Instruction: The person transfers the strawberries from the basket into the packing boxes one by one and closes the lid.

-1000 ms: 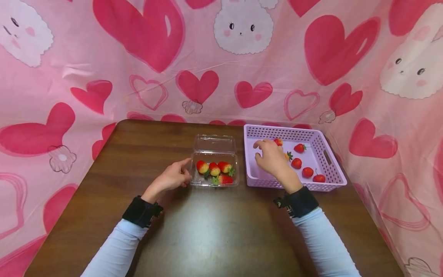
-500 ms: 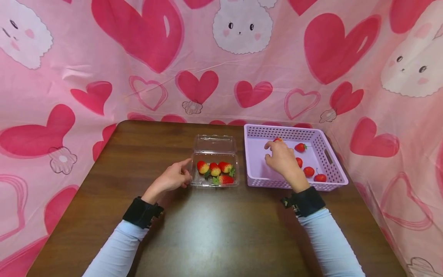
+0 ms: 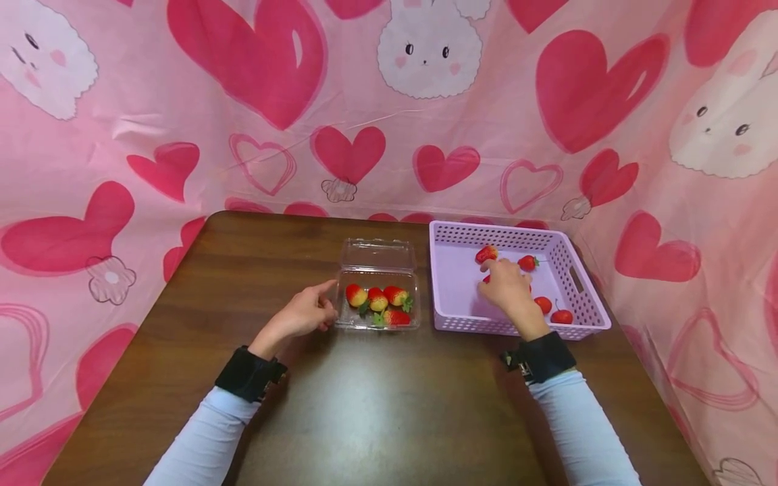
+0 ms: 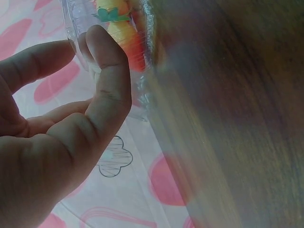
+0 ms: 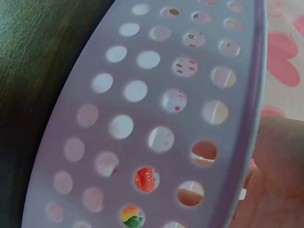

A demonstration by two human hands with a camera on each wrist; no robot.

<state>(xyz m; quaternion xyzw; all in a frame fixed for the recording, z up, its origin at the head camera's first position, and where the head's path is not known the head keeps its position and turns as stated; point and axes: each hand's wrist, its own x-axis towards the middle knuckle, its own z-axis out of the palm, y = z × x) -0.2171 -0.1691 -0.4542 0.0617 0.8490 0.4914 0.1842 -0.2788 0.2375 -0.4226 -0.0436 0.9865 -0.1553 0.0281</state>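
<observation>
My left hand rests on the table beside a clear plastic box, its straight index fingertip at the box's left rim. The box's lid stands open at the back, and several red-and-yellow strawberries lie inside. In the left wrist view the bent thumb overlaps the box wall. Inside the lilac basket my right hand is low, fingertips round a strawberry mostly hidden by the hand. Through the basket's holes, the right wrist view shows red strawberry flesh.
Behind the right hand lies another red-and-yellow strawberry, with a small red strawberry to its right. Red round fruits sit near the basket's front right corner. The perforated basket wall stands in front of the right wrist. A heart-print pink cloth backs the table.
My right hand has moved right and down inside the basket, onto a strawberry, uncovering the one behind. The left hand and the box have stayed in place.
</observation>
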